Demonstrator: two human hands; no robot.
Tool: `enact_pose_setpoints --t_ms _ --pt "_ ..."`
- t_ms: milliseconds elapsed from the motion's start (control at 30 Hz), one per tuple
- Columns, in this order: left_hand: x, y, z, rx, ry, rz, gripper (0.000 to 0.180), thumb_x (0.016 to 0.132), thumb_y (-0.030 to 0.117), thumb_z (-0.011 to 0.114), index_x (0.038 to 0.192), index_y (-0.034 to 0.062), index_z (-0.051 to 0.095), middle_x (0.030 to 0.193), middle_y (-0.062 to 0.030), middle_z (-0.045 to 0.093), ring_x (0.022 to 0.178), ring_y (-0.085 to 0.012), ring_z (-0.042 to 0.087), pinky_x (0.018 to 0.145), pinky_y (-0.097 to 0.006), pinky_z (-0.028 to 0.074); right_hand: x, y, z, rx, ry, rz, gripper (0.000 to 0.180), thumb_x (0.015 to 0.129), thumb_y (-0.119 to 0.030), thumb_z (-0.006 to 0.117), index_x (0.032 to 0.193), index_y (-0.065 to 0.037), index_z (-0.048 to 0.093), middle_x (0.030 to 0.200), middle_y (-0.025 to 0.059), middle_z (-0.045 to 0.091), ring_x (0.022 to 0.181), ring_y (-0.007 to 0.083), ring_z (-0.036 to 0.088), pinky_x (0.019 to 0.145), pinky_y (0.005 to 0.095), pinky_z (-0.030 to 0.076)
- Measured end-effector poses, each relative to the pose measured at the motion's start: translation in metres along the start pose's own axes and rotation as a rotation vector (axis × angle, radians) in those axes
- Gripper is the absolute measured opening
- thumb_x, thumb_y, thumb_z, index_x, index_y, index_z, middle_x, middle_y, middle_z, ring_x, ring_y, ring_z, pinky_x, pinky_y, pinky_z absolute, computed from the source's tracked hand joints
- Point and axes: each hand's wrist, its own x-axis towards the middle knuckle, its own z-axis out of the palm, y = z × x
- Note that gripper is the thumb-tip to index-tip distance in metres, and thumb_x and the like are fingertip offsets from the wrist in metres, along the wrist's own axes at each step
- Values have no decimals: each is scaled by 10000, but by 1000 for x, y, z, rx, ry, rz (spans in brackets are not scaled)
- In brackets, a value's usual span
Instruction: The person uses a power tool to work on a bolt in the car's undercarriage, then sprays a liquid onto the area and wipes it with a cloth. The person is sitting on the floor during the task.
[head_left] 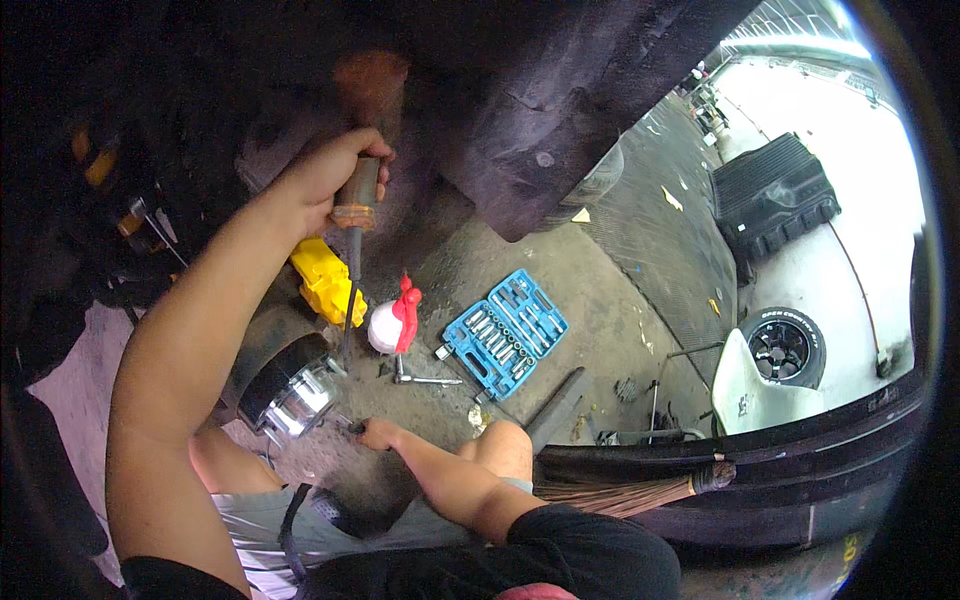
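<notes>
My left hand (345,180) is raised under the vehicle, its fingers wrapped round a worn cylindrical part (355,195) with a rusty collar. A thin dark rod (353,280) runs down from that part. Low down, my right hand (378,434) is closed on a small dark handle or rod end (356,427), beside a shiny silver and black round metal assembly (305,395). What the handle joins to is hard to make out. A ratchet wrench (425,380) lies on the floor beyond it, next to a white bottle with a red spray top (390,325).
A yellow object (327,280) stands behind the bottle. A blue socket set case (505,335) lies open on the floor. Dark vehicle bodywork (550,130) hangs overhead. To the right are a wheel (782,348), a black ribbed liner (775,195) and a stick broom (630,492).
</notes>
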Motion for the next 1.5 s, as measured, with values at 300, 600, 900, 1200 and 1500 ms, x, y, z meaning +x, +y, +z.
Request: enact_pose_setpoints --t_ms 300,600,900,1200,1500 --pt "-18 5 1 -70 -132 -41 191 880 221 603 1025 98 605 764 -13 618 628 -130 609 597 -298 537 22 43 15 -93 -15 -14 418 897 -383 551 961 -2 713 930 220 713 853 372 695 747 480 534" --pt "-27 9 7 -108 -112 -45 188 858 181 585 1021 88 595 753 -24 599 625 -148 595 601 -301 532 35 49 28 -99 45 -88 355 862 -321 594 1016 -25 717 907 191 733 835 345 711 727 468 546" --pt "-30 11 8 -145 -152 -45 196 853 175 593 1022 75 598 752 -26 591 628 -147 585 613 -288 526 36 47 29 -44 18 1 352 849 -309 652 1058 -34 721 914 200 729 841 355 708 726 462 543" --pt "-28 9 3 -116 -144 -14 181 857 178 598 1009 79 604 748 -22 594 621 -142 586 603 -274 526 30 38 22 5 -55 -50 366 849 -299 661 1066 -9 709 895 195 732 812 316 710 720 465 541" --pt "-27 9 3 -120 -153 -15 177 861 179 598 1008 80 604 753 -19 588 633 -140 579 613 -281 532 20 32 17 108 -13 61 418 851 -326 673 1134 -20 698 932 202 734 832 338 714 713 464 558"
